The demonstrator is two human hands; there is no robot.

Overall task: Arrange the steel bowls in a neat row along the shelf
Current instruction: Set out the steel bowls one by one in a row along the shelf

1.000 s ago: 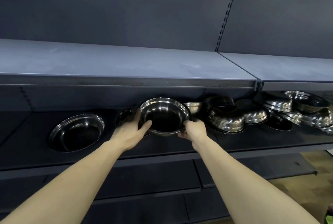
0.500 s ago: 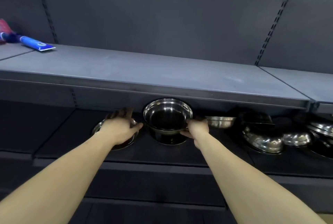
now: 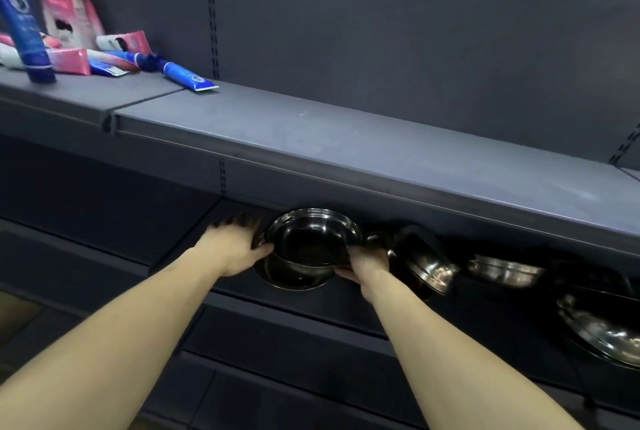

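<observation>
On the lower shelf [image 3: 194,249], under the lip of the upper shelf [image 3: 346,138], one steel bowl [image 3: 311,239] is held mouth toward the camera and tilted, apparently above a second bowl [image 3: 294,279] whose rim shows beneath it; whether the two touch cannot be told. The right hand [image 3: 367,265] has its grip closed on the right rim of the held bowl, thumb over the edge, evidently to carry its weight; the left hand [image 3: 230,244] lies spread and flat against the left side of the bowl, grip wide, fingers reaching into the shadow behind, judged to be steadying or guiding, not clamping. The tilt seems suited to clearing the low overhang of the shelf above. To the right, the remaining bowls [image 3: 433,270] lie in disorder; some on edge, some inverted, one [image 3: 505,272] upright, another [image 3: 602,329] near the frame edge; no row exists there yet. Shelf surface left of the hands appears bare, which suggests the row is meant to start there. Judgement: task at an early stage; risk of bowls clattering or sliding if released at this tilt. On the upper shelf, far left, tubes and packets [image 3: 69,48] lie heaped, well apart from the work.
</observation>
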